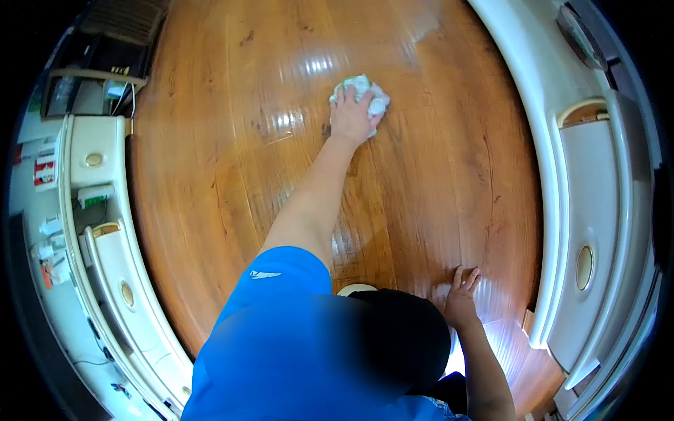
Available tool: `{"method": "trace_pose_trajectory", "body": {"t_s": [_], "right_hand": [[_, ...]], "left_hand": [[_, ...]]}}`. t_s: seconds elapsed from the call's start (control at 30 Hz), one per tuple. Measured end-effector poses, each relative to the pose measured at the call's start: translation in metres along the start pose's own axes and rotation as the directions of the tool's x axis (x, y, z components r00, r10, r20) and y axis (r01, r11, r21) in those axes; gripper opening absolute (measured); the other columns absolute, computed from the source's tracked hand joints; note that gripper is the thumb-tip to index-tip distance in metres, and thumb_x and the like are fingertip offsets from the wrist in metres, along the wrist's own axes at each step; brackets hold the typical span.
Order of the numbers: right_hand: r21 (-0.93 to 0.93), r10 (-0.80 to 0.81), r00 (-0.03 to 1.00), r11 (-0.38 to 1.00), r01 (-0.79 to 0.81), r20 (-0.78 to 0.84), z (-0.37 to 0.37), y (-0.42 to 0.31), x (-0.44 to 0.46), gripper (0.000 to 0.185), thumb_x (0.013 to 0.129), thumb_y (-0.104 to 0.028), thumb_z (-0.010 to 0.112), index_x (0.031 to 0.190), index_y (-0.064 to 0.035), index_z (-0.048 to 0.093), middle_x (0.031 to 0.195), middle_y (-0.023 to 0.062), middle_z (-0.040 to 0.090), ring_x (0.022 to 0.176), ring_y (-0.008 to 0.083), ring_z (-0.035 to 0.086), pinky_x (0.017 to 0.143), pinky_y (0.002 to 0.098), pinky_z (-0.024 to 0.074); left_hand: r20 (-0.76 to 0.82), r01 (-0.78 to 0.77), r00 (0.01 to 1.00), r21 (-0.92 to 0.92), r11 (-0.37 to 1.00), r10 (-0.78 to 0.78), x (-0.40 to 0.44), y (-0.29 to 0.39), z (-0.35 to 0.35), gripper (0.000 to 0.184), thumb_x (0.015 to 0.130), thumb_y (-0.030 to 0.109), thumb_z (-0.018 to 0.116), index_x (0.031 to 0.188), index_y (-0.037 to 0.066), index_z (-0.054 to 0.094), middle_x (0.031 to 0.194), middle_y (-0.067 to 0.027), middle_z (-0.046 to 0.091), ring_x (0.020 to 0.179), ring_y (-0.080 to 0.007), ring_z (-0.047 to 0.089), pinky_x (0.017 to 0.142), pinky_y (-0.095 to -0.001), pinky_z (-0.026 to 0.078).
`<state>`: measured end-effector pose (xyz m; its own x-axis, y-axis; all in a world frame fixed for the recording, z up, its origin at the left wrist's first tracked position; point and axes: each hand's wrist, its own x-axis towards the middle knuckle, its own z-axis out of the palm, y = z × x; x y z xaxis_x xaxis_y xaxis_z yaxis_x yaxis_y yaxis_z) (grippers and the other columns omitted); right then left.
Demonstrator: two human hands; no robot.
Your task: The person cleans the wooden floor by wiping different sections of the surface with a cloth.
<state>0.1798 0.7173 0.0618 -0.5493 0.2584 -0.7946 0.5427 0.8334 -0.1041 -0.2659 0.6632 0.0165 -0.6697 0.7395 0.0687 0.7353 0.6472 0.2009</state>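
Cloth [380, 104] down on the wooden floor [210, 175], well out to the left of the white cabinet [583, 203], with the left hand [351, 119] over it at a long reach! Fingers part-spread and curled across the bunched fabric, so they have hold of it; how hard they press, I cannot tell. Over to the right hand [460, 305], much nearer that cabinet: fingers loosely spread, nothing in them, down at the floor, apparently as a prop. Opposite the cabinet, across the floor, stands a white drawer unit [112, 259]. Wiping looks like the step in hand, judging by that cloth under the palm. Next move, I'd say, calls for even downward pressure, fabric gathered beneath the fingers, and the right hand firmly planted for balance.
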Motion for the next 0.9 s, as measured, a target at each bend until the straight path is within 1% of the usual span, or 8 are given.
{"method": "trace_pose_trajectory", "body": {"t_s": [0.07, 0.27, 0.4, 0.5, 0.57, 0.67, 0.83, 0.9], "right_hand": [[0.137, 0.073, 0.997, 0.988, -0.067, -0.036, 0.002, -0.006, -0.006, 0.100, 0.079, -0.057, 0.060, 0.147, 0.0007, 0.013, 0.148, 0.0386, 0.004, 0.131, 0.0654, -0.010, 0.111, 0.0630, 0.0021], [0.119, 0.138, 0.990, 0.984, -0.133, -0.039, -0.011, -0.019, -0.006, 0.111, 0.076, -0.055, 0.064, 0.144, 0.0119, 0.006, 0.143, 0.0451, 0.002, 0.131, 0.0657, -0.008, 0.113, 0.0578, 0.0084], [0.027, 0.013, 0.997, 1.000, -0.011, -0.071, -0.005, -0.012, -0.005, 0.113, 0.076, -0.062, 0.062, 0.140, 0.0181, 0.014, 0.149, 0.0356, 0.008, 0.131, 0.0644, -0.008, 0.109, 0.0657, -0.0033], [0.006, -0.010, 0.997, 1.000, 0.011, -0.082, 0.006, -0.004, -0.004, 0.115, 0.075, -0.063, 0.063, 0.140, 0.0185, 0.014, 0.149, 0.0357, 0.007, 0.131, 0.0646, -0.009, 0.109, 0.0659, -0.0032], [0.128, 0.003, 0.998, 0.992, 0.004, -0.055, -0.008, -0.006, -0.011, 0.109, 0.077, -0.059, 0.063, 0.141, 0.0146, 0.017, 0.151, 0.0319, 0.006, 0.131, 0.0648, -0.010, 0.108, 0.0674, 0.0001], [0.078, 0.020, 1.000, 0.997, -0.021, 0.006, -0.003, -0.006, -0.001, 0.102, 0.079, -0.056, 0.064, 0.144, 0.0087, 0.019, 0.153, 0.0280, 0.004, 0.130, 0.0655, -0.012, 0.108, 0.0684, 0.0036], [-0.089, 0.080, 0.992, 0.993, -0.072, 0.096, -0.022, -0.023, -0.005, 0.101, 0.078, -0.056, 0.064, 0.145, 0.0059, 0.021, 0.154, 0.0271, 0.005, 0.129, 0.0669, -0.012, 0.109, 0.0669, 0.0038], [0.004, 0.194, 0.979, 0.981, -0.195, 0.069, -0.019, -0.025, -0.005, 0.103, 0.078, -0.056, 0.065, 0.146, 0.0052, 0.017, 0.153, 0.0301, 0.004, 0.129, 0.0672, -0.008, 0.109, 0.0668, 0.0020]], "left_hand": [[-0.093, 0.173, 0.981, 0.010, 0.985, -0.171, 0.007, 0.016, 0.005, 0.056, 0.079, 0.038, 0.065, 0.129, 0.017, 0.053, 0.132, -0.0192, 0.046, 0.128, -0.0387, 0.036, 0.103, -0.0544, 0.032], [-0.069, -0.343, 0.939, -0.213, 0.915, 0.336, -0.136, 0.095, 0.017, 0.055, 0.073, 0.033, 0.070, 0.125, 0.019, 0.056, 0.131, -0.0184, 0.046, 0.128, -0.0380, 0.040, 0.097, -0.0577, 0.034], [0.131, -0.601, 0.662, -0.495, 0.627, 0.738, -0.244, 0.126, 0.009, 0.045, 0.078, 0.028, 0.067, 0.121, 0.022, 0.056, 0.128, -0.0144, 0.052, 0.124, -0.0362, 0.047, 0.090, -0.0500, 0.044], [-0.074, -0.707, 0.554, -0.569, 0.421, 0.829, -0.220, 0.101, 0.027, 0.044, 0.078, 0.030, 0.066, 0.121, 0.023, 0.056, 0.130, -0.0137, 0.051, 0.124, -0.0345, 0.048, 0.092, -0.0504, 0.045], [-0.019, -0.588, 0.683, -0.608, 0.534, 0.730, -0.160, 0.092, 0.016, 0.050, 0.075, 0.026, 0.068, 0.123, 0.025, 0.055, 0.125, -0.0098, 0.056, 0.117, -0.0307, 0.054, 0.092, -0.0439, 0.049], [0.120, -0.397, 0.906, -0.092, 0.913, 0.406, -0.040, 0.037, -0.009, 0.052, 0.074, 0.037, 0.068, 0.123, 0.026, 0.057, 0.122, -0.0126, 0.057, 0.115, -0.0301, 0.053, 0.094, -0.0453, 0.046], [-0.210, 0.160, 0.966, 0.017, 0.987, -0.153, 0.026, 0.051, 0.036, 0.057, 0.078, 0.045, 0.066, 0.127, 0.019, 0.055, 0.125, -0.0155, 0.054, 0.128, -0.0351, 0.041, 0.108, -0.0490, 0.031], [-0.083, -0.139, 0.988, -0.072, 0.988, 0.133, 0.014, 0.091, 0.033, 0.056, 0.078, 0.047, 0.060, 0.126, 0.017, 0.056, 0.133, -0.0165, 0.050, 0.130, -0.0394, 0.037, 0.108, -0.0530, 0.026]]}}
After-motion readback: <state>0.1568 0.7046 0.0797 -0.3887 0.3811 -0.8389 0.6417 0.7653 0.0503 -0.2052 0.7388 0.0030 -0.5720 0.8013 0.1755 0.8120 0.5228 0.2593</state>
